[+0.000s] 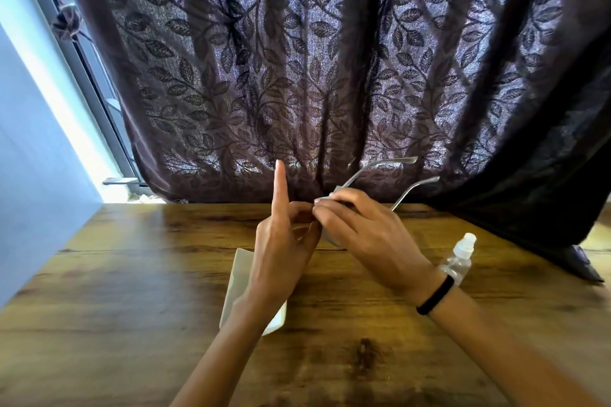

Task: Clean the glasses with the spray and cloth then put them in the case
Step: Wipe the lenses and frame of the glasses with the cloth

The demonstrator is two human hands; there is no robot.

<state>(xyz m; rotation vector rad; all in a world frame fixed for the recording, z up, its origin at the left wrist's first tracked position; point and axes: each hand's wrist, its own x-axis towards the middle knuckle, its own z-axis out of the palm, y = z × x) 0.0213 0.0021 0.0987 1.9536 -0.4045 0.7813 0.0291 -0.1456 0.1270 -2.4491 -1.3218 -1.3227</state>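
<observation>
Both hands meet above the surface (pixel 132 274). Right hand (pixel 367 231) grips the glasses (pixel 396 162) by the front. Left hand (pixel 281 251) pinches their edge, index finger straight up. Spray bottle (pixel 459 258) stands beside the right wrist.

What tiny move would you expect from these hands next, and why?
Probably the left hand rubs the glasses where it pinches them: the right hand grips the frame, its arms unfolded, and the spray bottle stands aside on the table.

Left hand (pixel 285 243), index finger pointing straight up, pinched the thin grey-framed glasses (pixel 338 189); right hand (pixel 367 230) curled its fingers (pixel 334 210) round them.
</observation>
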